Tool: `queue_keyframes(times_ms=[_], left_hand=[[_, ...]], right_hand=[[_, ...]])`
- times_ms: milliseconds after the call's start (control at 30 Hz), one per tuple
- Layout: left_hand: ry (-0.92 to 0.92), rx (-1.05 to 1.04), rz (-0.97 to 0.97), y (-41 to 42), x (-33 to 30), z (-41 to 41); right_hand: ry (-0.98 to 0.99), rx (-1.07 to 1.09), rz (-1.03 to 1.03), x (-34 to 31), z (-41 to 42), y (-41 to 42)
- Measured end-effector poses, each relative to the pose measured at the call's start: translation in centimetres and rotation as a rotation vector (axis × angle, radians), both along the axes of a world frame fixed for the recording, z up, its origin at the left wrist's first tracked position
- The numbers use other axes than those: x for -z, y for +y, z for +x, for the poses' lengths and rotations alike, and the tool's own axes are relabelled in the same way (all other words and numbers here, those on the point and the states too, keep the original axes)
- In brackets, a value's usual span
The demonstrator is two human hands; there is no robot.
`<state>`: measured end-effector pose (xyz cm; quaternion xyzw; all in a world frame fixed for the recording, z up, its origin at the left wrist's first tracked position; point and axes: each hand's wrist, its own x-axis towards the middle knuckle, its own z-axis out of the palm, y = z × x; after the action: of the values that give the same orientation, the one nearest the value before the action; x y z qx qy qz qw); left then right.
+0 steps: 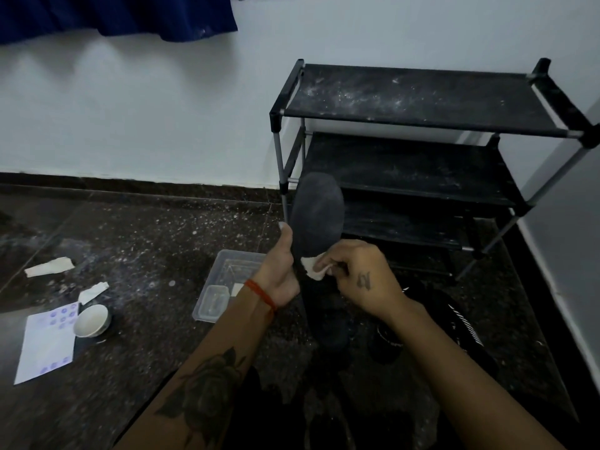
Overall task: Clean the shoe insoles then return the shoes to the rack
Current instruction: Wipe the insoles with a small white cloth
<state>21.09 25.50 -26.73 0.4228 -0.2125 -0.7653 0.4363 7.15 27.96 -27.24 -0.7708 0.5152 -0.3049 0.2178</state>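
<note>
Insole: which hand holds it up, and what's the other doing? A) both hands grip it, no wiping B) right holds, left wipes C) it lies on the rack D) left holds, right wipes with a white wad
D: the left hand grips the dark insole upright while the right hand pinches a white wad against its lower end.

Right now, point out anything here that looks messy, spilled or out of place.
White dust speckles the shoe rack's top shelf and the dark floor. Two torn paper scraps lie loose on the floor near the white bowl. Nothing looks broken.
</note>
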Motion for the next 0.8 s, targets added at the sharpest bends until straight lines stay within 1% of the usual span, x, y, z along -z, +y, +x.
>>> queue_keyframes(times_ms=[33, 67, 100, 133, 200, 233, 300, 367, 467, 567, 633, 667, 733, 800], left_hand=[[0.014, 0.006, 0.004, 0.1, -0.2, 0.0], [0.021, 0.009, 0.012, 0.0, -0.2, 0.1], [0.033, 0.017, 0.023, 0.1, -0.3, 0.2], [0.047, 0.023, 0.032, 0.0, -0.2, 0.4], [0.063, 0.027, 0.039, 0.0, -0.3, 0.5], [0.068, 0.030, 0.035, 0.0, -0.3, 0.4], [0.050, 0.044, 0.018, 0.2, -0.3, 0.2], [0.018, 0.060, 0.004, 0.3, -0.2, 0.0], [0.023, 0.081, 0.000, 0.4, -0.1, -0.1], [0.066, 0.120, 0.001, 0.5, 0.0, -0.2], [0.047, 0.159, -0.001, 0.7, 0.1, -0.5], [0.026, 0.173, -0.008, 0.8, 0.2, -0.6], [-0.026, 0.183, -0.010, 1.1, 0.2, -0.9], [-0.079, 0.165, -0.010, 1.2, 0.3, -1.0]], right_hand=[[0.027, 0.050, 0.028, -0.1, -0.4, -0.1], [0.008, 0.114, 0.063, -0.3, -0.9, -0.2], [-0.077, 0.181, 0.116, -0.5, -1.1, -0.3], [-0.209, 0.230, 0.171, -0.9, -1.1, -0.3], [-0.428, 0.279, 0.272, -1.3, -0.8, -0.5], [-0.469, 0.276, 0.328, -1.3, -0.7, -0.6], [-0.468, 0.250, 0.397, -1.0, -0.4, -0.5], [-0.443, 0.269, 0.400, -0.7, -0.1, -0.3], [-0.467, 0.301, 0.374, -0.5, 0.0, -0.4], [-0.546, 0.364, 0.343, -0.5, 0.0, -0.8], [-0.593, 0.406, 0.324, -0.5, -0.1, -1.0], [-0.554, 0.434, 0.257, -0.3, -0.2, -1.1], [-0.401, 0.468, 0.041, -0.3, -0.3, -1.1], [-0.272, 0.413, -0.134, 0.0, -0.1, -1.1]])
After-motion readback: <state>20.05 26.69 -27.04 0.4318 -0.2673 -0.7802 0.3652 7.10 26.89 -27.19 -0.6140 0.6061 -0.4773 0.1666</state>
